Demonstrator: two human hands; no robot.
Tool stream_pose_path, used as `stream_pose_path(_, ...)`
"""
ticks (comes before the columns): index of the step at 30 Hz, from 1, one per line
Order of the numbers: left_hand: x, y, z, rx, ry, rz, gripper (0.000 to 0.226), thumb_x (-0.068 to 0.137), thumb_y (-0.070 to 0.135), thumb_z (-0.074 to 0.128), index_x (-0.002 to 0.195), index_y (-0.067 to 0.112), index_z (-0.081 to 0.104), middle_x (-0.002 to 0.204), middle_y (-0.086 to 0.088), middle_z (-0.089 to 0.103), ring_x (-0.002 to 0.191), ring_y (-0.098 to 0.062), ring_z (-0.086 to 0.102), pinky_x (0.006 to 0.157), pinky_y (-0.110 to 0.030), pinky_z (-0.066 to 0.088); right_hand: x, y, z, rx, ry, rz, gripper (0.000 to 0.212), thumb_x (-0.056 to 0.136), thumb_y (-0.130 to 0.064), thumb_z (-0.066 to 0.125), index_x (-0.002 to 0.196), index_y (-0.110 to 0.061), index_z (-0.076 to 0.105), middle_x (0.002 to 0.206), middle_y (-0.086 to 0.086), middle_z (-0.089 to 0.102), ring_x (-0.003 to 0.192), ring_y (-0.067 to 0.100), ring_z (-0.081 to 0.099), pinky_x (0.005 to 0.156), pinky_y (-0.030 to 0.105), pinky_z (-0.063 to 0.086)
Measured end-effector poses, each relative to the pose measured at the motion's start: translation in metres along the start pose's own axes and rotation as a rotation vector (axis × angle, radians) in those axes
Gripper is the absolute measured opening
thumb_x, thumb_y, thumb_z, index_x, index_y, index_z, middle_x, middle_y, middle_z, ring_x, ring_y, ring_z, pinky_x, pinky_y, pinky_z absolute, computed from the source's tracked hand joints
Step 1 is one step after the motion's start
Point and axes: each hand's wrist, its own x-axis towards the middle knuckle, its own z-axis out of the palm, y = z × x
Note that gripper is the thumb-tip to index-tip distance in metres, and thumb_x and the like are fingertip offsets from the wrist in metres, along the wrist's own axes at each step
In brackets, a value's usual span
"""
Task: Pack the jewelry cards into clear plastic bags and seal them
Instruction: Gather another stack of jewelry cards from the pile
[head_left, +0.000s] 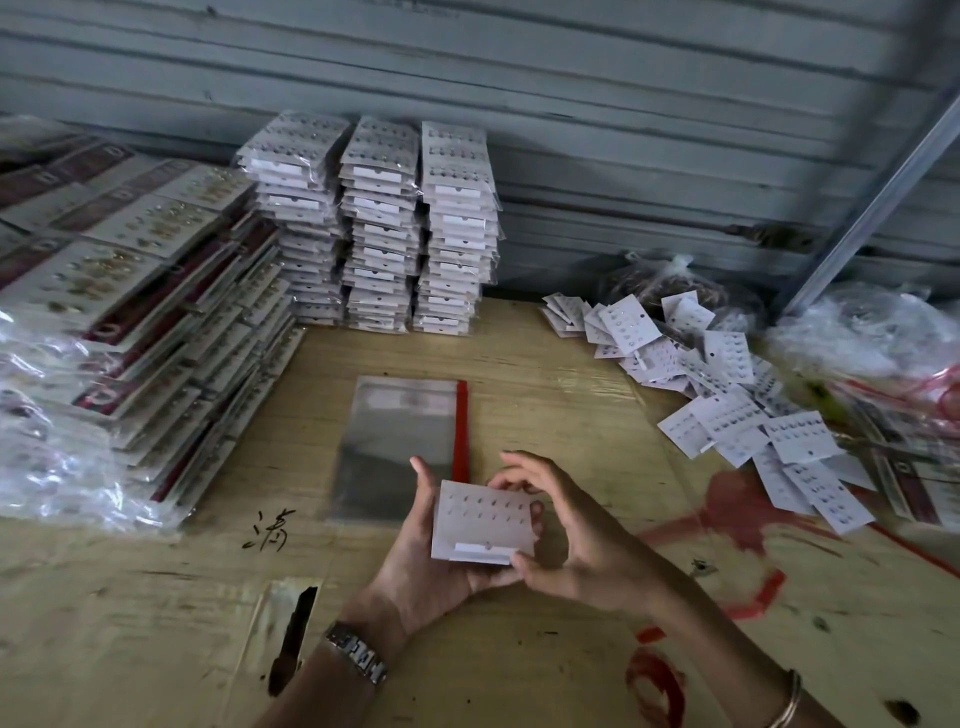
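Both hands hold a flat, matte white card (483, 522) just above the cardboard worktop (530, 353). The left hand (415, 561) cups its left edge and the right hand (587, 551) has its fingers (511, 483) clamped on the right corners. The card's long axis runs left to right, tab edge towards the person. Just beyond lies a glossy clear bag (400, 441), lengthwise away, with a red strip along its right side.
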Motion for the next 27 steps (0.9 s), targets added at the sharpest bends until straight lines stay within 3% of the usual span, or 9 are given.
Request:
stream_pose_path(3, -0.001, 0.0, 0.002, 0.008, -0.003, 0.0, 0.106, 0.078, 0.083, 0.036, 0.137, -0.004, 0.049, 0.131, -0.029, 0.053, 0.119, -0.039, 0.054, 0.101, -0.054, 0.046, 0.001, -0.005, 0.002, -0.048, -0.005, -0.015, 0.087, 0.082, -0.03, 0.07, 0.148, -0.043, 0.014, 0.139, -0.019, 0.038, 0.128, 0.001, 0.039, 0.098, 0.018, 0.043)
stream_pose_path(8, -0.002, 0.0, 0.003, 0.015, -0.009, 0.01, 0.102, 0.077, 0.083, 0.042, 0.135, -0.002, 0.052, 0.127, -0.031, 0.055, 0.111, -0.042, 0.057, 0.098, -0.054, 0.048, 0.004, -0.012, 0.007, -0.145, -0.01, -0.031, 0.087, 0.081, -0.037, 0.067, 0.148, -0.043, 0.013, 0.141, -0.016, 0.035, 0.13, -0.001, 0.035, 0.101, 0.02, 0.042)
stream_pose_path(13, -0.002, 0.001, 0.0, 0.023, 0.014, 0.0, 0.1, 0.079, 0.083, 0.037, 0.137, 0.002, 0.052, 0.135, -0.027, 0.055, 0.126, -0.039, 0.053, 0.103, -0.052, 0.043, 0.008, -0.015, 0.018, -0.222, 0.025, -0.016, 0.099, 0.076, -0.059, 0.072, 0.148, -0.048, 0.006, 0.148, -0.015, 0.036, 0.13, -0.001, 0.036, 0.107, 0.02, 0.034)
stream_pose_path(21, -0.002, 0.001, 0.001, 0.02, 0.013, 0.011, 0.102, 0.071, 0.085, 0.038, 0.127, 0.003, 0.062, 0.124, -0.026, 0.062, 0.114, -0.037, 0.062, 0.092, -0.049, 0.052, 0.011, -0.018, 0.019, -0.235, 0.083, 0.006, 0.102, 0.076, -0.055, 0.075, 0.149, -0.049, 0.004, 0.149, -0.013, 0.042, 0.132, -0.001, 0.04, 0.107, 0.019, 0.032)
stream_pose_path(27, -0.001, 0.001, 0.001, 0.045, -0.013, 0.007, 0.103, 0.073, 0.087, 0.034, 0.128, 0.004, 0.06, 0.125, -0.026, 0.061, 0.116, -0.038, 0.059, 0.104, -0.054, 0.041, 0.01, -0.018, 0.02, -0.295, 0.079, 0.014, 0.108, 0.074, -0.053, 0.078, 0.152, -0.043, 0.004, 0.148, -0.012, 0.045, 0.132, 0.004, 0.043, 0.109, 0.022, 0.035)
